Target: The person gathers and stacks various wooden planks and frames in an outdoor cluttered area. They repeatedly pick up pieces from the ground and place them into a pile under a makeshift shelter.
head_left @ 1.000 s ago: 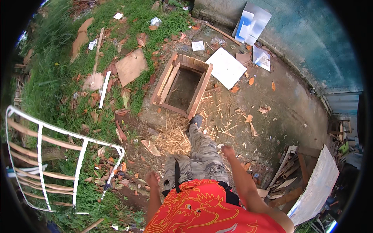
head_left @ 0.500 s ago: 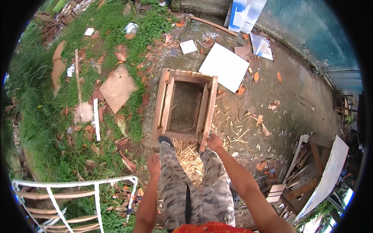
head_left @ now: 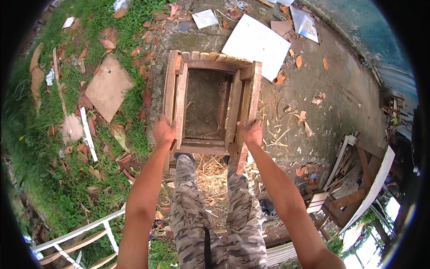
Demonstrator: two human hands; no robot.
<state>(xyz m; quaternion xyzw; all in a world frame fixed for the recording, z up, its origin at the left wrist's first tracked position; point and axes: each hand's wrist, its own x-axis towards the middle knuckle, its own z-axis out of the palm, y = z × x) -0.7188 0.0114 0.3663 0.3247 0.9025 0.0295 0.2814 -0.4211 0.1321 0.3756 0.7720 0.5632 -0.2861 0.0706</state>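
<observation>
An unfinished wooden frame [head_left: 206, 147], like a chair without its seat, stands in front of my feet. It has paired side rails and a row of short slats [head_left: 215, 57] along its far end. My left hand [head_left: 165, 130] is closed round the left side rail, near its front end. On the opposite side my right hand [head_left: 251, 132] grips the right rail, thumb on the inner side and fingers over the outside. Through the frame's open middle the dark ground shows. The undersides of the rails and most of my fingertips are hidden.
Wood shavings [head_left: 210, 175] litter the ground around my feet. A white board [head_left: 257, 45] lies beyond the frame. On the grass at left is a brown square board [head_left: 109, 87]. Scrap wood [head_left: 345, 197] leans at right; a white metal frame [head_left: 76, 233] stands at lower left.
My left hand has come up from beside my leg and taken hold of the left rail. My right hand has shifted farther along the right rail. The frame now looks larger and closer.
</observation>
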